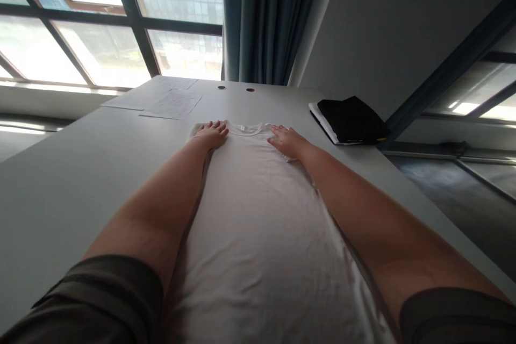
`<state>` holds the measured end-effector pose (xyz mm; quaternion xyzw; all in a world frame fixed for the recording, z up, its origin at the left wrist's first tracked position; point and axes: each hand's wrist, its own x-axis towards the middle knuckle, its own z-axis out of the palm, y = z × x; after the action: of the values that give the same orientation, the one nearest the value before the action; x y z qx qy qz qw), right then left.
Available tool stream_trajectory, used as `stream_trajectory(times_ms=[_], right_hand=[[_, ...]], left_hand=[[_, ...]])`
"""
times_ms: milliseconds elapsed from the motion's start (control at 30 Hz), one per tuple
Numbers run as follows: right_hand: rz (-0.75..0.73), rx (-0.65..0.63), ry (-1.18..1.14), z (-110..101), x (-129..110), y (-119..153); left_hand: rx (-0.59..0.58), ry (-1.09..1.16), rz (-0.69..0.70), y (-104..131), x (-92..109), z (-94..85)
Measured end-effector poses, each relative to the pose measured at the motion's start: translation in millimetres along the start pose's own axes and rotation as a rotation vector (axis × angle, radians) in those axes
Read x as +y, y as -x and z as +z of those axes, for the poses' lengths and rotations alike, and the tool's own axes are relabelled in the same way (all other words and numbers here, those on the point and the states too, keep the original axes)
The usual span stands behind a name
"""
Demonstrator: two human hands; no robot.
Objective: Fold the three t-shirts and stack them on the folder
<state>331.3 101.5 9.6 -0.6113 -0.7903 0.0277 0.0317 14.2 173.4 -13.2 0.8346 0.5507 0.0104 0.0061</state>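
Note:
A white T-shirt (258, 204) lies spread on the table, its neckline at the far end and its body reaching down toward me. My left hand (213, 134) rests flat on the shirt's left shoulder, fingers stretched out beside the collar. On the opposite shoulder lies my right hand (287, 141), also flat with its fingers extended toward the collar. Light wrinkles run across the lower part of the shirt. The sleeves are partly hidden beneath my hands and forearms.
The pale table (88, 172) extends beyond the shirt on both sides. Printed paper sheets (171, 105) lie at its far left. A folded black cloth item (351, 120) sits on something white at the right. Two round holes pierce the far edge, before a blue curtain (266, 21).

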Motion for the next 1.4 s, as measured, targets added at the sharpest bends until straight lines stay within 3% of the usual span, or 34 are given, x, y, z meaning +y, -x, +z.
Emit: stream_trajectory(times_ms=[133,233,400,667,833,1000,1067,1167,1267,1400], right_hand=[[0.058,-0.113,0.01,4.7,8.4,-39.4],[0.058,-0.105,0.018,15.8,18.5,-53.6],[0.182,-0.057,0.041,28.7,27.4,-56.4],[0.237,-0.028,0.031,19.1,13.2,-68.2],[0.31,-0.043,-0.026,26.8,12.9,-82.0],[0.343,-0.026,-0.048,29.1,10.6,-75.8],[0.307,0.074,-0.026,28.8,7.5,-69.3],[0.125,0.185,0.008,29.6,5.5,-63.5],[0.011,0.131,-0.022,31.7,8.4,-66.2],[0.06,0.023,-0.026,34.7,14.2,-76.4]], left_hand=[[-0.019,0.027,-0.02,-0.6,0.0,-2.6],[-0.03,0.039,-0.039,-2.3,-1.4,-2.5],[-0.022,0.067,-0.097,-5.6,-2.6,-1.1],[-0.026,0.083,-0.097,-1.7,0.6,-5.4],[-0.029,0.073,-0.1,0.4,1.2,-6.8],[-0.034,0.059,-0.093,0.7,3.2,-7.8],[-0.035,0.067,-0.103,0.9,3.9,-8.3],[-0.028,0.074,-0.1,1.0,3.9,-8.4],[-0.023,0.076,-0.093,0.5,3.2,-7.8],[-0.037,0.068,-0.101,0.0,3.1,-7.3]])
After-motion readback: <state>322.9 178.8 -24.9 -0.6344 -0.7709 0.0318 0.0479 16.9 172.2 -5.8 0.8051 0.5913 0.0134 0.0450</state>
